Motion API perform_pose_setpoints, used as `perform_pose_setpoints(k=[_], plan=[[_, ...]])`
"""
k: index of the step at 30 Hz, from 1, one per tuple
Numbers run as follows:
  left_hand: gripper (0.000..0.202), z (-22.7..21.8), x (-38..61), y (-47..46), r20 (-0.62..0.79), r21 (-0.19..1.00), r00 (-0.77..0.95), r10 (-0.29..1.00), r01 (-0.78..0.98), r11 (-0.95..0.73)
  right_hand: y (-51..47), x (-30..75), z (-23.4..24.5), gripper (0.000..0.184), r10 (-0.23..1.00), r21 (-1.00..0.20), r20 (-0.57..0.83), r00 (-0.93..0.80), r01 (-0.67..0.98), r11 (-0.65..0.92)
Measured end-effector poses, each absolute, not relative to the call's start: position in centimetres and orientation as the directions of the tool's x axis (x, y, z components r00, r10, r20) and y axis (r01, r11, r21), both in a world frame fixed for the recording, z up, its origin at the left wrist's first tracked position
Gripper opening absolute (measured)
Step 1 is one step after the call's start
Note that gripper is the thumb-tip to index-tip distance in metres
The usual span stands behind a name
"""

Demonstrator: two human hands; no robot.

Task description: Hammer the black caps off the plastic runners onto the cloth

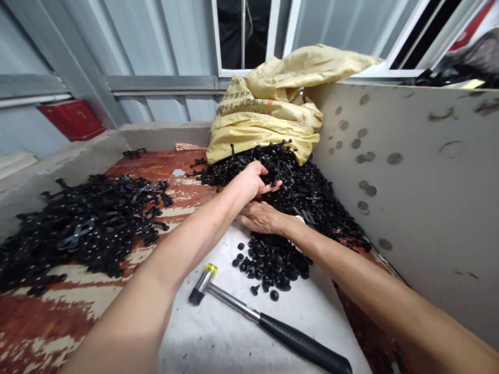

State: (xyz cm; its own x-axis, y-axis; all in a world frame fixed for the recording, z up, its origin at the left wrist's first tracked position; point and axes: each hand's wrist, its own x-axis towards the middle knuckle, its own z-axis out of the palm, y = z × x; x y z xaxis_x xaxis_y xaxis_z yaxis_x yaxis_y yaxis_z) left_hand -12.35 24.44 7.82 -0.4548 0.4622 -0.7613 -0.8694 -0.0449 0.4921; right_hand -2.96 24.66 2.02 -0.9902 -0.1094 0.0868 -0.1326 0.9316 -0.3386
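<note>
The left hand (251,182) is sunk into the near slope of a heap of black plastic parts (307,202), with the fingers cupped and the thumb spread wide; whether pieces are gripped in it cannot be told. The right hand (263,218) is laid just below it, palm down, with the fingers loosely curled and nothing seen held. The heap is spread ahead of both hands, and its long axis runs away from the viewer toward a yellow woven sack (273,104); the left hand is placed slightly deeper in it. A small pile of round black caps (271,262) is seen just below the right hand, a hammer (237,306) is laid nearer the viewer, and a second black heap (86,223) is spread well to the left
</note>
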Motion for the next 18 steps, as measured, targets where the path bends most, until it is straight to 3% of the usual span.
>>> perform_pose_setpoints(k=[5, 11, 18], plan=[[0.042, 7.3, -12.8, 24.4, -0.755, 0.541, -0.491, 0.436, -0.841, -0.011, 27.1, -2.2, 1.6, 0.029, -0.077, -0.298, 0.023, -0.997, -0.081, 0.951], [0.034, 6.0, -13.1, 23.8, -0.650, 0.678, -0.569, 0.504, -0.734, 0.046, 30.6, 1.0, 0.8, 0.029, 0.018, -0.264, 0.030, -0.999, 0.010, 0.964], [0.028, 4.5, -13.7, 21.4, -0.578, 0.760, -0.618, 0.533, -0.646, 0.075, 32.9, 3.2, 0.7, 0.031, 0.099, -0.245, 0.012, -0.995, 0.093, 0.965]])
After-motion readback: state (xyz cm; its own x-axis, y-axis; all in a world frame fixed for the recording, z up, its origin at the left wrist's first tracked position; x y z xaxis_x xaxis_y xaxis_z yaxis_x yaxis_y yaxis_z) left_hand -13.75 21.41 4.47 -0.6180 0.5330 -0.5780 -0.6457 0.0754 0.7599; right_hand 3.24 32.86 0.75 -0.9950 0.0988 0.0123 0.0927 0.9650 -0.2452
